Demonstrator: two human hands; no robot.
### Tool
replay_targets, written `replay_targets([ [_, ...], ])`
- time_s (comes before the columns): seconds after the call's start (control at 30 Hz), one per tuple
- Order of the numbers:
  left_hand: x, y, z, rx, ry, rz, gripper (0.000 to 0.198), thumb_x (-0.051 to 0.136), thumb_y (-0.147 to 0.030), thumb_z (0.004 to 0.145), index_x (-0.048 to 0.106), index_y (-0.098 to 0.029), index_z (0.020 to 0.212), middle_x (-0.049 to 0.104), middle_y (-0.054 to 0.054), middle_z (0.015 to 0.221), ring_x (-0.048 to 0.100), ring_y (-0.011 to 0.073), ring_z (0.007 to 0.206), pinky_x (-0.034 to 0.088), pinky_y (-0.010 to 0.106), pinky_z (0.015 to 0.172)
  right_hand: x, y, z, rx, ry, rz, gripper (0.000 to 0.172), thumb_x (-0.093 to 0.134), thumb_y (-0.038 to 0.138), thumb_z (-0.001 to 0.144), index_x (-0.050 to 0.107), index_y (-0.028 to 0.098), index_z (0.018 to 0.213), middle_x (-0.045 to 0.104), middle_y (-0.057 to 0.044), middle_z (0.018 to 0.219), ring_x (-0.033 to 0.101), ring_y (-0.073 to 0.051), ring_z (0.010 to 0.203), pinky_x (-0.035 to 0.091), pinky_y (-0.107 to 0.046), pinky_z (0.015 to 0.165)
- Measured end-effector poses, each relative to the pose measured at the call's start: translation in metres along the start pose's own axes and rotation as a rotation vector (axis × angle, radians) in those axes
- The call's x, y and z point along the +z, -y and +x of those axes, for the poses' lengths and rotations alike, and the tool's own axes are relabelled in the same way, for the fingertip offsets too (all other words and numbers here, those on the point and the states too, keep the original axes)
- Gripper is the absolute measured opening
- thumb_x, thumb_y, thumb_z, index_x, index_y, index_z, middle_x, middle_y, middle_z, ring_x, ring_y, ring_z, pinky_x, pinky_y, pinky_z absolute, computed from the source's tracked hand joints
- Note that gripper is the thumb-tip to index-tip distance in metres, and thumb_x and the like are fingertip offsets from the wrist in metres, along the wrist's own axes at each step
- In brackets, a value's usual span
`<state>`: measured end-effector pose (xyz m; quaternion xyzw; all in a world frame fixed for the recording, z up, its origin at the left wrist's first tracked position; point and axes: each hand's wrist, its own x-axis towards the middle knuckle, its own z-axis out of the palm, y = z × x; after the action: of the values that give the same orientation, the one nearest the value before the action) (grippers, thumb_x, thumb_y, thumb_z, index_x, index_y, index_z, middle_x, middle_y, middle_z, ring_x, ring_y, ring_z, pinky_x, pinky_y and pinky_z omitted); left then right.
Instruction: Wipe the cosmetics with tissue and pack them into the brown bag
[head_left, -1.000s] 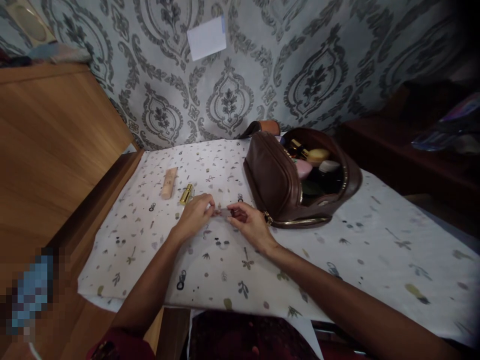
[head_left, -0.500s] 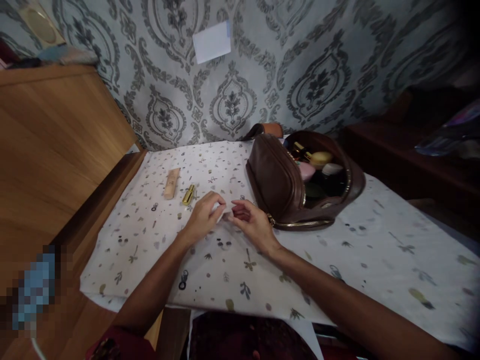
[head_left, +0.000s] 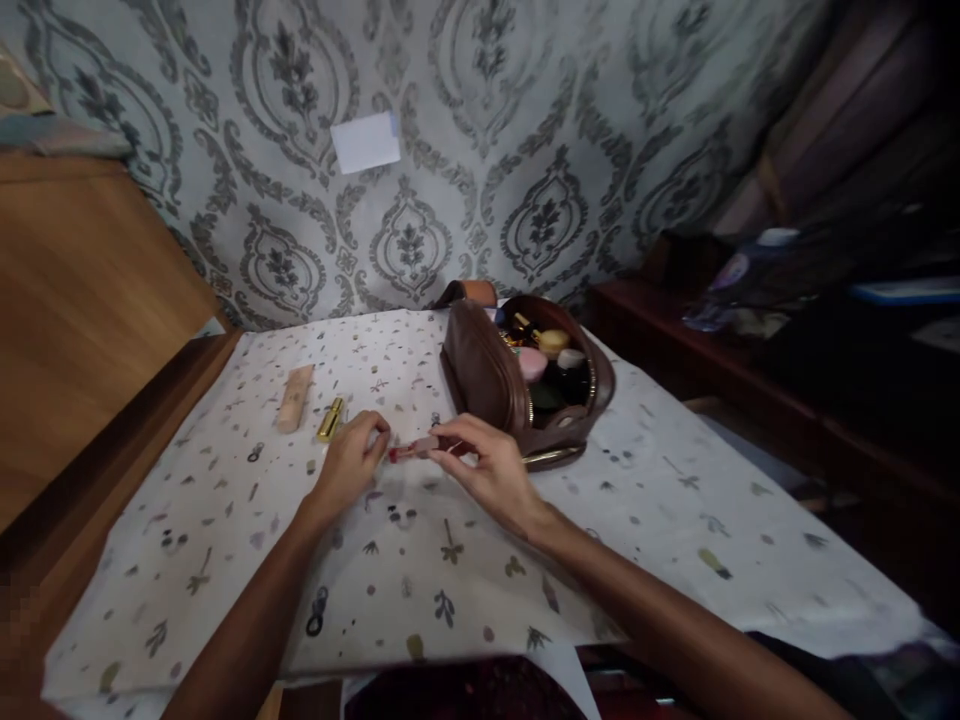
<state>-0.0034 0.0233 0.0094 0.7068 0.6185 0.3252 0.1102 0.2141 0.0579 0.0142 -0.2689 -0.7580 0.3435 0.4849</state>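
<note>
My right hand [head_left: 484, 465] pinches a small lip gloss tube [head_left: 412, 448] between thumb and fingertips. The tube lies nearly level, see-through pinkish, with a red end pointing left. Close to that red end is my left hand [head_left: 351, 460], its fingers curled together; whatever they hold, if anything, is hidden. Beyond the left hand a gold lipstick tube [head_left: 330, 420] lies on the patterned white cloth [head_left: 405, 600]. A beige squeeze tube [head_left: 295, 398] lies to its left. Behind my right hand stands a brown cosmetic bag [head_left: 480, 365], unzipped, with several cosmetics inside.
A wooden cabinet side [head_left: 82, 330] borders the cloth on the left. The patterned wall [head_left: 405, 245] rises behind, with a white card [head_left: 366, 142] on it. On the right, a clear plastic bottle [head_left: 724, 290] rests on a dark red surface [head_left: 645, 310].
The view has swung right, so everything sits further left. My hands have drawn slightly apart, and the tube with its red end now shows in my right fingers.
</note>
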Motion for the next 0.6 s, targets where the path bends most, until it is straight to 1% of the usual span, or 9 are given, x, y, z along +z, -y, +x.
replay_targets([
  [0.03, 0.000, -0.009, -0.001, 0.002, -0.006, -0.057, 0.016, 0.046, -0.026, 0.093, 0.057, -0.018, 0.086, 0.064, 0.003, 0.085, 0.060, 0.0191, 0.082, 0.044, 0.031, 0.076, -0.019, 0.012, 0.001, -0.040, -0.049, -0.037, 0.016, 0.068, 0.031, 0.087, 0.070, 0.020, 0.098, 0.069, -0.004, 0.088, 0.066, -0.016, 0.079, 0.055, -0.028, 0.068],
  [0.1, 0.003, -0.034, -0.003, 0.043, 0.037, -0.163, 0.018, 0.046, -0.030, 0.094, 0.059, -0.018, 0.095, 0.065, 0.003, 0.087, 0.061, 0.0166, 0.078, 0.046, 0.028, 0.072, -0.061, 0.033, 0.005, -0.058, -0.162, -0.118, 0.020, 0.068, 0.032, 0.087, 0.068, 0.022, 0.104, 0.070, -0.004, 0.094, 0.067, -0.017, 0.081, 0.056, -0.030, 0.072],
  [0.13, 0.007, -0.049, -0.003, 0.087, 0.096, -0.194, 0.021, 0.046, -0.032, 0.095, 0.059, -0.019, 0.105, 0.066, 0.003, 0.089, 0.060, 0.0148, 0.074, 0.046, 0.026, 0.069, -0.082, 0.041, 0.007, -0.046, -0.246, -0.155, 0.021, 0.068, 0.033, 0.088, 0.067, 0.022, 0.106, 0.070, -0.005, 0.097, 0.067, -0.017, 0.083, 0.056, -0.031, 0.074],
  [0.2, 0.017, -0.080, -0.001, 0.229, 0.245, -0.217, 0.034, 0.045, -0.032, 0.096, 0.053, -0.020, 0.127, 0.068, 0.003, 0.093, 0.060, 0.0129, 0.067, 0.048, 0.026, 0.067, -0.117, 0.050, 0.012, -0.043, -0.404, -0.221, 0.024, 0.072, 0.034, 0.084, 0.066, 0.023, 0.105, 0.069, -0.004, 0.095, 0.067, -0.017, 0.081, 0.057, -0.032, 0.075],
  [0.27, 0.031, -0.109, 0.005, 0.330, 0.355, -0.177, 0.051, 0.046, -0.031, 0.095, 0.038, -0.018, 0.143, 0.069, 0.005, 0.095, 0.063, 0.0155, 0.072, 0.050, 0.029, 0.072, -0.140, 0.051, 0.018, -0.061, -0.459, -0.287, 0.027, 0.077, 0.036, 0.080, 0.065, 0.023, 0.099, 0.068, -0.003, 0.089, 0.066, -0.017, 0.078, 0.056, -0.031, 0.072],
  [0.33, 0.046, -0.130, 0.013, 0.328, 0.414, -0.082, 0.063, 0.048, -0.031, 0.093, 0.025, -0.013, 0.150, 0.071, 0.008, 0.093, 0.065, 0.0201, 0.075, 0.051, 0.033, 0.071, -0.151, 0.045, 0.023, -0.066, -0.409, -0.347, 0.026, 0.077, 0.038, 0.079, 0.064, 0.022, 0.094, 0.067, -0.002, 0.084, 0.066, -0.017, 0.073, 0.055, -0.030, 0.068],
  [0.4, 0.060, -0.141, 0.019, 0.283, 0.436, 0.009, 0.064, 0.046, -0.030, 0.094, 0.023, -0.008, 0.150, 0.071, 0.009, 0.089, 0.067, 0.0235, 0.076, 0.052, 0.035, 0.069, -0.154, 0.037, 0.025, -0.054, -0.298, -0.409, 0.022, 0.073, 0.039, 0.082, 0.065, 0.020, 0.092, 0.068, -0.001, 0.081, 0.065, -0.017, 0.071, 0.054, -0.029, 0.064],
  [0.5, 0.076, -0.143, 0.020, 0.257, 0.408, 0.062, 0.054, 0.045, -0.026, 0.094, 0.032, -0.010, 0.144, 0.072, 0.011, 0.094, 0.069, 0.0255, 0.082, 0.054, 0.038, 0.072, -0.154, 0.031, 0.026, -0.046, -0.116, -0.490, 0.017, 0.066, 0.035, 0.087, 0.068, 0.019, 0.091, 0.070, -0.002, 0.080, 0.064, -0.016, 0.068, 0.050, -0.027, 0.061],
  [0.6, 0.084, -0.137, 0.014, 0.267, 0.366, 0.063, 0.051, 0.046, -0.023, 0.093, 0.034, -0.012, 0.142, 0.072, 0.011, 0.099, 0.070, 0.0252, 0.088, 0.056, 0.038, 0.076, -0.156, 0.028, 0.029, -0.049, 0.035, -0.494, 0.014, 0.063, 0.031, 0.088, 0.069, 0.018, 0.089, 0.071, -0.002, 0.080, 0.062, -0.014, 0.065, 0.047, -0.024, 0.058],
])
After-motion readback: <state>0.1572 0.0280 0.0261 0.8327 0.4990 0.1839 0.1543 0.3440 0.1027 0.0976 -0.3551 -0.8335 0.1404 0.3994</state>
